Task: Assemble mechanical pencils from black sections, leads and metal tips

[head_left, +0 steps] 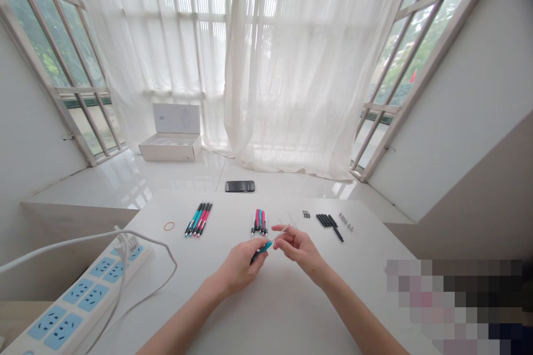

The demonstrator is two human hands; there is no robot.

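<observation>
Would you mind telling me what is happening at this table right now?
The left hand holds a teal pen barrel, and the right hand pinches a thin refill right beside its end. Beyond them on the white table lie a row of pens, a smaller bunch of pens and black parts.

The left forearm [189, 316] and the right forearm [353, 308] are seen bare, uncovered from wrist to the lower edge of the view. The left hand [240, 266] and the right hand [298, 247] are likewise shown bare and slim.
</observation>
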